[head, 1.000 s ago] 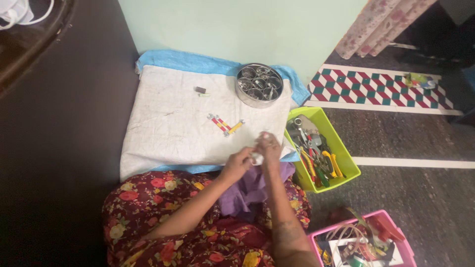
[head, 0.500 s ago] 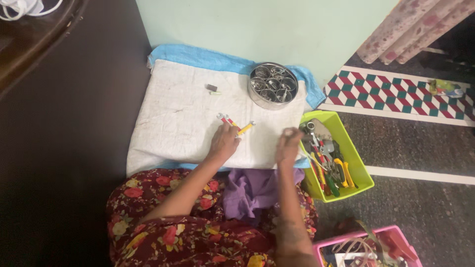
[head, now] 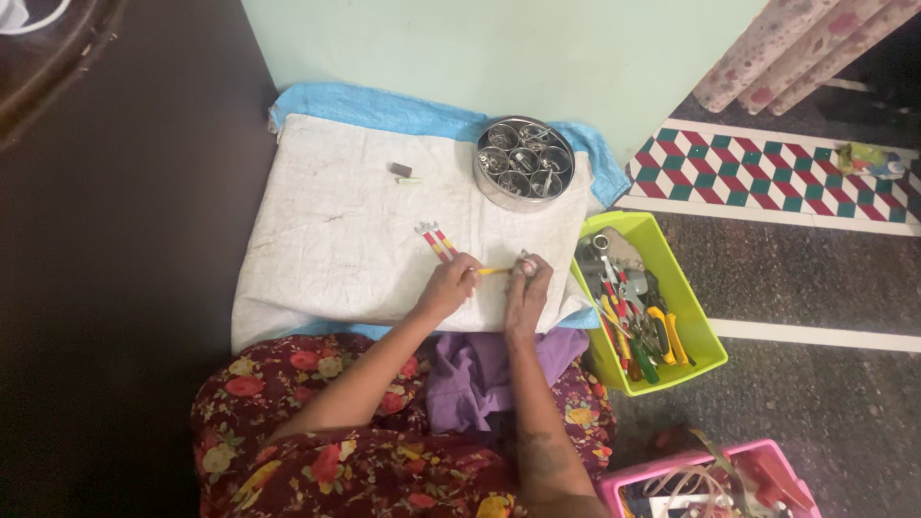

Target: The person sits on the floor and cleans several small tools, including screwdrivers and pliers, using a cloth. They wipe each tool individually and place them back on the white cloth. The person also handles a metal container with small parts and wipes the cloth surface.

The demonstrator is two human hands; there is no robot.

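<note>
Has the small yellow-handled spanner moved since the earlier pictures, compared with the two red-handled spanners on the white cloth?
Yes. The small yellow-handled spanner has left the two red-handled spanners and now sits to their right, between the left hand and right hand.

My left hand (head: 449,288) pinches the yellow wrench (head: 495,271) by one end, and it lies level over the white cloth. My right hand (head: 527,286) grips its other end, fingers curled. Just up-left, two red wrenches (head: 436,241) lie side by side, flat and slanted.
</note>
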